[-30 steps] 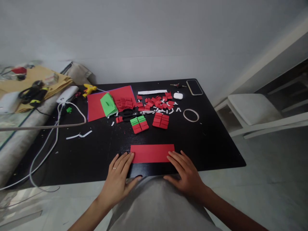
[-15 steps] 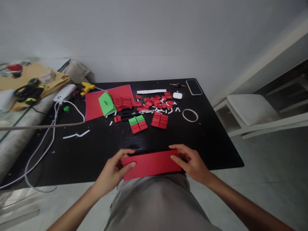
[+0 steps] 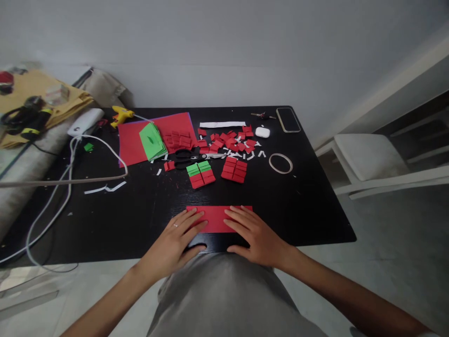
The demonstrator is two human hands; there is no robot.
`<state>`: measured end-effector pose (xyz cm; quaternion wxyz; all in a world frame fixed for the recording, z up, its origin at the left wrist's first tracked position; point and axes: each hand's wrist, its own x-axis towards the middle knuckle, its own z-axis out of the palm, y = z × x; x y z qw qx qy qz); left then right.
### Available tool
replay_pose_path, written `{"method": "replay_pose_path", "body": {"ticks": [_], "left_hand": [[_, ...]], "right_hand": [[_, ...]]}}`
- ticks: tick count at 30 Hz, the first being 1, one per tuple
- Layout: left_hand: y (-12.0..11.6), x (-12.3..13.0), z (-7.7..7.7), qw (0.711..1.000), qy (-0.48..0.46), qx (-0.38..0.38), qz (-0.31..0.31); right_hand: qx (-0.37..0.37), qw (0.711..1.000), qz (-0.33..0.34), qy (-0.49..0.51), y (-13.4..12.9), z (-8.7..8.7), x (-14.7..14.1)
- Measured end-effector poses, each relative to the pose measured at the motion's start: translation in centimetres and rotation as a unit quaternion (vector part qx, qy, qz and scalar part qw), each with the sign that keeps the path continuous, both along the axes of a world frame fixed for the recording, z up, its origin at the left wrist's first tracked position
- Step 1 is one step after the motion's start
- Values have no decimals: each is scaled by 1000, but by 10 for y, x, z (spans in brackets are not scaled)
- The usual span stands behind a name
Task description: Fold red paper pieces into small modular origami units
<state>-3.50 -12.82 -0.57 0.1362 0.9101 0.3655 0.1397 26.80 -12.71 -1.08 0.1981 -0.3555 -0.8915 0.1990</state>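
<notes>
A red paper strip (image 3: 214, 220) lies flat on the black table near its front edge. My left hand (image 3: 175, 241) rests on the strip's left end, fingers stretched out, thumb on the table. Over the right end lies my right hand (image 3: 257, 238), its fingers spread flat. Beyond the strip sit a block of folded green and red paper pieces (image 3: 201, 179) and a block of folded red pieces (image 3: 234, 170). Scissors (image 3: 191, 159) with black handles lie behind them, beside a scatter of small red folded pieces (image 3: 228, 140).
On the left are a green paper stack (image 3: 153, 141) on a red sheet (image 3: 130, 145), a yellow glue gun (image 3: 122, 115) and white cables (image 3: 73, 168). To the right lie a phone (image 3: 288, 120), a white earbud case (image 3: 262, 132) and a ring-shaped band (image 3: 280, 163).
The red paper strip has gone from being held up at the table's edge to lying flat on the table. Both hands have opened from gripping its ends and now press on it.
</notes>
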Motion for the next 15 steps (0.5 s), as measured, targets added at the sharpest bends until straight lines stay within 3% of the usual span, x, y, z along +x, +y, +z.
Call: {"method": "replay_pose_path", "body": {"ticks": [7, 15], "left_hand": [[-31, -3, -15, 997, -74, 32, -19], [-17, 4, -3, 990, -129, -55, 32]], "right_hand": [[47, 998, 19, 46, -24, -9, 14], [-4, 994, -52, 94, -15, 5, 19]]}}
